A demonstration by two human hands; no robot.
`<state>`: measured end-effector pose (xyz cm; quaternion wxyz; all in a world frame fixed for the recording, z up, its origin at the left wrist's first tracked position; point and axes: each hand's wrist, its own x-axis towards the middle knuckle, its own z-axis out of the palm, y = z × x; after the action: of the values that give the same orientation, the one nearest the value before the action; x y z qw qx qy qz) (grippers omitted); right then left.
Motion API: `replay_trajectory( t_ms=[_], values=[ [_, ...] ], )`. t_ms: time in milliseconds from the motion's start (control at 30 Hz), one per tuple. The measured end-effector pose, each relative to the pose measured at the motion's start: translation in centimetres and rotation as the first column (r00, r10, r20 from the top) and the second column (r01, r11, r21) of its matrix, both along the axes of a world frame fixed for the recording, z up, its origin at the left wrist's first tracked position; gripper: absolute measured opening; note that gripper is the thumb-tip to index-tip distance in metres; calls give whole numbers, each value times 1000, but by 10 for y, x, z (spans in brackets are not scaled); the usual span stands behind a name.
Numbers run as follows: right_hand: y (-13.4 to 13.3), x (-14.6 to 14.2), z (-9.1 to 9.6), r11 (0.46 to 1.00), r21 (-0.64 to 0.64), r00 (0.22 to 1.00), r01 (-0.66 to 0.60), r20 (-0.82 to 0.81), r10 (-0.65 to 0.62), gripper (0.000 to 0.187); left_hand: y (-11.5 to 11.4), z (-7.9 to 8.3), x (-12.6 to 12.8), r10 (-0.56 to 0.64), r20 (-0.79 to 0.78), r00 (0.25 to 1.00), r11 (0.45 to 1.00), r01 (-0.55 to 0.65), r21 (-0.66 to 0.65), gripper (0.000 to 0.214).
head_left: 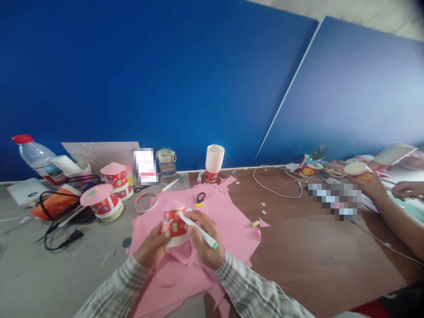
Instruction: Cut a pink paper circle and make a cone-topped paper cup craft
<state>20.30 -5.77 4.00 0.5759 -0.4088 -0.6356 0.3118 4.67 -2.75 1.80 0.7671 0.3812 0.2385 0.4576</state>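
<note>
My left hand [155, 246] is wrapped round a red printed paper cup [175, 224], turned with its white rim downward, over pink paper [232, 225]. In my right hand [208, 236] is a white marker [202, 234] with a green end. Its other end points at the cup's side and seems to touch it; the tip is too small to make out. Dark-handled scissors [200, 197] lie on the paper just beyond the cup, beside a small yellow piece [198, 205].
Left stand cup models with pink paper tops [96, 194], a roll of tape [146, 203], cables and a plastic bottle [39, 159]. A jar [167, 165] and stacked paper cups [214, 162] stand near the blue partition. On the right, another person's hand [372, 187] holds a cup.
</note>
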Motion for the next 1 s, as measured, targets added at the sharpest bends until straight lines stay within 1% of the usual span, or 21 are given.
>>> replay_trajectory(
  t_ms=[133, 333, 467, 567, 700, 867, 1000],
  values=[
    [0, 0, -2, 1000, 4, 1000, -6, 3, 6, 23, -1, 1, 1, 0, 4, 1000, 1000, 0, -15, 51],
    [3, 2, -2, 999, -13, 999, 34, -29, -34, 22, 1, -6, -3, 22, 3, 1000, 999, -22, -35, 50],
    [3, 4, 0, 999, 4, 997, 39, -61, -38, 21, 1, -8, -5, 38, 14, 999, 999, -38, -36, 49],
    [2, 4, 1, 999, 20, 999, 32, -41, -31, 22, 1, -10, -5, 23, 18, 1000, 999, -23, -28, 47],
    [3, 2, 0, 1000, -3, 1000, 23, -13, -23, 24, 2, -12, -5, 7, 26, 1000, 1000, -7, -24, 49],
    [2, 3, 1, 1000, -8, 1000, 26, -13, -26, 22, 2, -10, -6, -4, 56, 998, 1000, 5, -17, 43],
    [-2, 6, 5, 1000, 18, 996, 16, -85, -15, 22, 2, -7, -7, 24, 56, 998, 1000, -23, -18, 42]
  ],
)
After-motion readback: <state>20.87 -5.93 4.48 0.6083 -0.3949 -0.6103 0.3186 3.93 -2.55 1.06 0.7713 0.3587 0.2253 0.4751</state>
